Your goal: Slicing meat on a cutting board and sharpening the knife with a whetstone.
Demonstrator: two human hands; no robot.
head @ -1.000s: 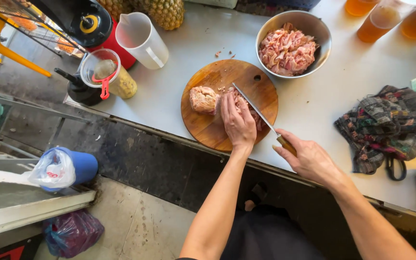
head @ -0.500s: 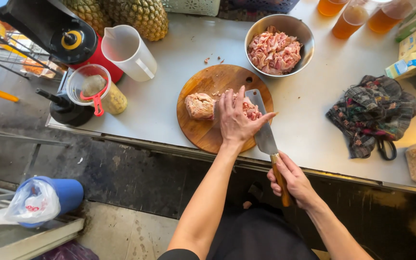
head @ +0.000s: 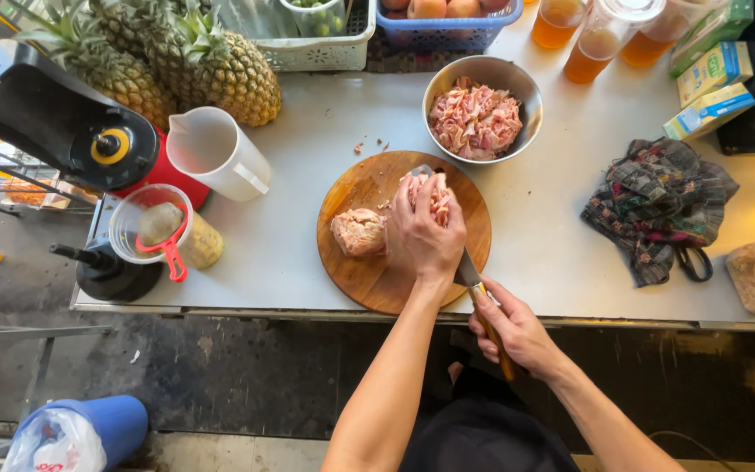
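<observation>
We see the chopped meat (head: 437, 199) on the round cutting board (head: 369, 280), gathered under our left hand (head: 427, 232), whose fingers (head: 412, 197) curl down over the pile. Our right hand (head: 517, 332) has its fingers wrapped tight round the knife (head: 467, 271) handle; the blade runs up-left under the left palm. Right on the table (head: 552, 253) lie green-and-white cartons (head: 708, 83).

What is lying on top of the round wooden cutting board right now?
On the round wooden cutting board lie a pale meat lump and cut pink meat under the left hand; the knife blade is mostly covered.
</observation>
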